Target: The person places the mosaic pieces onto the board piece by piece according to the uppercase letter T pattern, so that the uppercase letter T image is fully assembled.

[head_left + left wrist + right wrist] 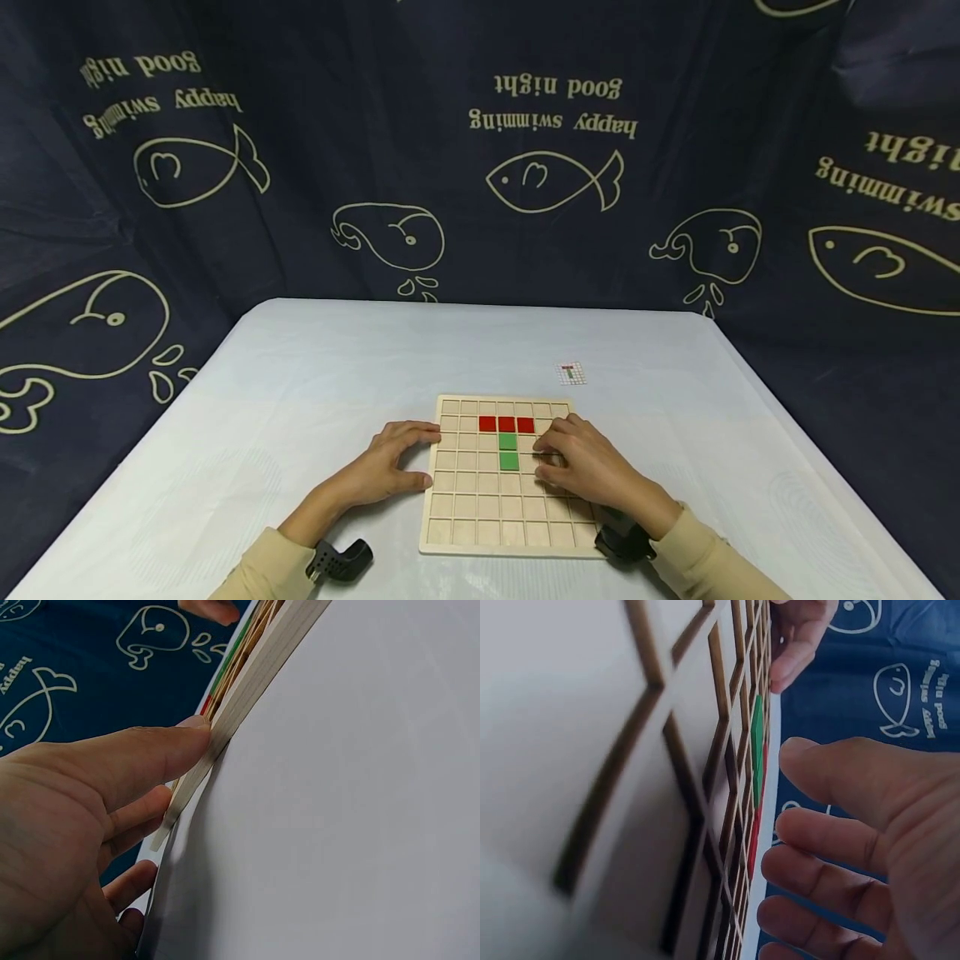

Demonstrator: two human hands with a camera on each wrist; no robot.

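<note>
A pale wooden grid board (487, 531) lies flat on the table. Three red square tiles (506, 424) form a row in its upper part, and two green square tiles (508, 461) run down below the middle red one, making a T. My left hand (390, 464) touches the board's left edge with thumb and fingertips, its fingers fairly straight; the left wrist view shows the thumb (172, 750) against the rim. Over the board's right side is my right hand (588, 462), fingers relaxed and slightly bent. In the right wrist view, nothing lies between its thumb and fingers (810, 874).
Beyond the board's top right corner lies a small gridded card (571, 373) printed with a red and green T. A white cloth covers the table (337, 350). Dark blue fabric (480, 250) with fish and whale drawings hangs behind it.
</note>
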